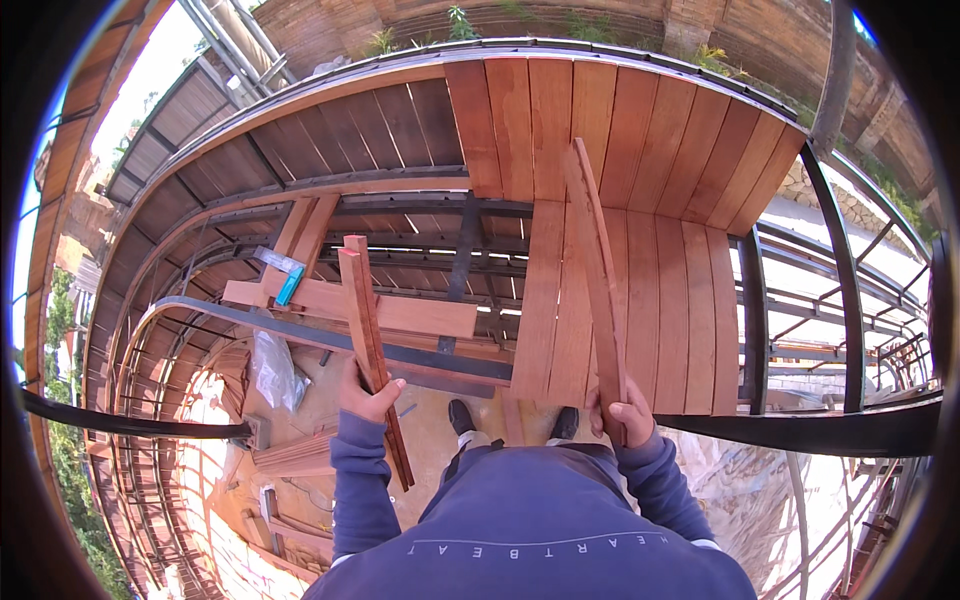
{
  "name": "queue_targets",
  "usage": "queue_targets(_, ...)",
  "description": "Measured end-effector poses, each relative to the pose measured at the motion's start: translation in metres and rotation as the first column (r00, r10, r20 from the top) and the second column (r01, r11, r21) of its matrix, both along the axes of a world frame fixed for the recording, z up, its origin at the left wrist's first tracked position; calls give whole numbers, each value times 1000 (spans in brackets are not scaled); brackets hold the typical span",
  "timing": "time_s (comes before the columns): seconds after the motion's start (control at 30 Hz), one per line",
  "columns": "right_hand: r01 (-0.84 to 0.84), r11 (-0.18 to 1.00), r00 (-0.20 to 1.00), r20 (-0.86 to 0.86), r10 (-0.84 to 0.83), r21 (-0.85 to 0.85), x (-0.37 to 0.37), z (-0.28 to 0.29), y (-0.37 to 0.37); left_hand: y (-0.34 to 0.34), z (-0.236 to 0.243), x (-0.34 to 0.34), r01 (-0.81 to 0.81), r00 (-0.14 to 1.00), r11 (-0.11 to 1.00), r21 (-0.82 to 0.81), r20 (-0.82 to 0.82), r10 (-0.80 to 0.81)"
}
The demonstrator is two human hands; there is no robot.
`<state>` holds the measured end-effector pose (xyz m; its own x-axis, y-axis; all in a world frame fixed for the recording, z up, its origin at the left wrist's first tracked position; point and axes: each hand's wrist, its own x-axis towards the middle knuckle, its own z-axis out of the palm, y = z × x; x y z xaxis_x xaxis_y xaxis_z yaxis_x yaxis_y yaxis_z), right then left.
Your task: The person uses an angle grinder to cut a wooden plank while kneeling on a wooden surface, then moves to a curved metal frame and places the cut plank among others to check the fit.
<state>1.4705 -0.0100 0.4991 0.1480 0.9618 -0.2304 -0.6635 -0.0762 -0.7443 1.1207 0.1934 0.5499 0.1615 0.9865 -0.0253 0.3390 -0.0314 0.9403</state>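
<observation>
Left hand (366,398) wrapped round slats (365,315), apparently two, near midlength; right hand (635,420) clasps board (600,270) at near end.

Upper edge of frame: brown brick wall (560,14) is running across the background; a green plant (462,25) is growing in front of it, left of center. Upper right: thick upright pole (833,85) is standing near the rim; pale stone wall (818,195) is showing farther down. Upper left: grey pipes (235,45) are slanting across a bright background. Left of center: crumpled clear plastic bag (278,372) is lying on the floor (430,420). Left rim: green foliage (62,480) is filling a strip. Lower right: pale, wrinkled sheeting (745,500) is spreading out.
</observation>
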Motion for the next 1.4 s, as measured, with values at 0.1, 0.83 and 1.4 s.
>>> queue_targets(0.1,-116,993,961,-248,120,32,-38,-2,28,18,-18,-25,45,998,990,-133,54,-39)
queue_targets(0.83,591,803,135,991,-3,-78,-201,6,94,167,-37,-106,226,974,967,-115,-6,-228)
queue_targets(1.4,814,563,77,988,136,-141,-224,-17,132,194,-48,-66,580,815,793,-186,124,-567)
